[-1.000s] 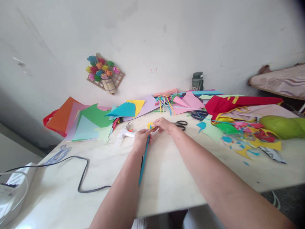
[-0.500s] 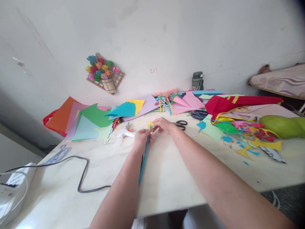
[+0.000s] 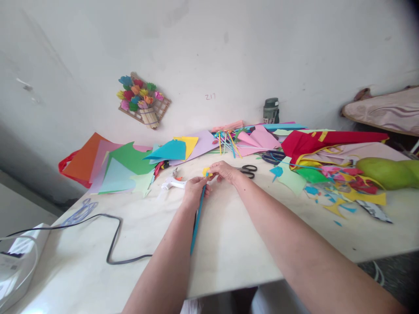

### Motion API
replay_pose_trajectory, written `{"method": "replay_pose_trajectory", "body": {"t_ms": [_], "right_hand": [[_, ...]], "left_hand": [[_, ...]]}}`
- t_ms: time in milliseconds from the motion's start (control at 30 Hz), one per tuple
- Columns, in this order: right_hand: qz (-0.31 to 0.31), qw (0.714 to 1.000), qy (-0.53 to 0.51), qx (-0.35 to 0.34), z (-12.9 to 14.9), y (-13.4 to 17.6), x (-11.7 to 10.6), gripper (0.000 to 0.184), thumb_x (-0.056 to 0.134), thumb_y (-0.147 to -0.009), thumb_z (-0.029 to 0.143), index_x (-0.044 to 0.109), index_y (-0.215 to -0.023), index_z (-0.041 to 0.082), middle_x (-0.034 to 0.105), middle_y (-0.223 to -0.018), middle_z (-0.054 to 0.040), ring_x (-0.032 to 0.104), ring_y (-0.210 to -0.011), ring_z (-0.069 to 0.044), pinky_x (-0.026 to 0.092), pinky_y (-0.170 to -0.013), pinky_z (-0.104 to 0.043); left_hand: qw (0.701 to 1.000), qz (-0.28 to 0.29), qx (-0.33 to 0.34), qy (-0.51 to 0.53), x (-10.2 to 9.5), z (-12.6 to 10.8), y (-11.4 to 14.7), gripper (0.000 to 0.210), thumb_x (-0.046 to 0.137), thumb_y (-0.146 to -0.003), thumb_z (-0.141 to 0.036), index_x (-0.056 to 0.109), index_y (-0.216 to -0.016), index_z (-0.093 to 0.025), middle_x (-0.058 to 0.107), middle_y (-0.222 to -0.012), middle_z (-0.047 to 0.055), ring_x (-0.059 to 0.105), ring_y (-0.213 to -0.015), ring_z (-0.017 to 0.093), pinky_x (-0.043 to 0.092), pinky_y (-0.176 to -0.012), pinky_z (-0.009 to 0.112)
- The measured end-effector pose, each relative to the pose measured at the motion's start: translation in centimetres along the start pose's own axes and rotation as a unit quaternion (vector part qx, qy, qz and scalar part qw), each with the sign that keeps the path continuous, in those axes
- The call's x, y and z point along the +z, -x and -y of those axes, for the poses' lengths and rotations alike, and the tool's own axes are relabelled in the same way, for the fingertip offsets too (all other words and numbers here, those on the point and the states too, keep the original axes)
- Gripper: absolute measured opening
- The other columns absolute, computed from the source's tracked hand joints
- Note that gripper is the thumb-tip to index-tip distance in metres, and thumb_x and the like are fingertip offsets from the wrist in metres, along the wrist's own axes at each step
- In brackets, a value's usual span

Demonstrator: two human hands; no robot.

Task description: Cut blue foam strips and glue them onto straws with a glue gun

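Near the middle of the table, my left hand is closed around the upper end of a thin blue stick, which slants down toward the front edge. At the stick's top is a small yellow paper piece with a bit of blue on it. My right hand pinches this yellow piece at its right side, fingertips close to those of my left hand. Left of my hands lies a white glue gun. A pair of black-handled scissors rests just behind my right wrist.
Coloured paper sheets spread at the back left. To the right are paper scraps, a red cloth and a green fruit. A black cable crosses the left side. A dark bottle stands by the wall.
The hands stay in almost the same place. The yellow piece at the top of the stick has turned slightly between the fingers.
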State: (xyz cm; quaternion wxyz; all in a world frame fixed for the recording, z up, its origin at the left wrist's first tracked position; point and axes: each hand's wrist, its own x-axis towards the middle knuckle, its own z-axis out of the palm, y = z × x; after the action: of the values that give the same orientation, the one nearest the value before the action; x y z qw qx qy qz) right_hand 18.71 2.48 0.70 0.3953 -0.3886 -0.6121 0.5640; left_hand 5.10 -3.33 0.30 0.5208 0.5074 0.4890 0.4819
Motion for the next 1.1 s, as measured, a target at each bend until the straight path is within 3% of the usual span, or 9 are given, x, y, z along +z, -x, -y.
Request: {"method": "replay_pose_trajectory", "body": {"t_ms": [1100], "right_hand": [[0.019,1.000,-0.011,0.014,0.04,-0.14,-0.15,0.008,0.059,-0.057,0.017,0.060,-0.063,0.012,0.061,-0.057,-0.0021,0.058,-0.053,-0.011,0.031,-0.036,-0.015]], "left_hand": [[1.000,-0.005,0.004,0.011,-0.03,0.01,0.00,0.028,0.063,-0.060,-0.038,0.053,-0.068,-0.013,0.053,-0.046,0.000,0.043,-0.034,0.007,0.033,-0.033,0.019]]}}
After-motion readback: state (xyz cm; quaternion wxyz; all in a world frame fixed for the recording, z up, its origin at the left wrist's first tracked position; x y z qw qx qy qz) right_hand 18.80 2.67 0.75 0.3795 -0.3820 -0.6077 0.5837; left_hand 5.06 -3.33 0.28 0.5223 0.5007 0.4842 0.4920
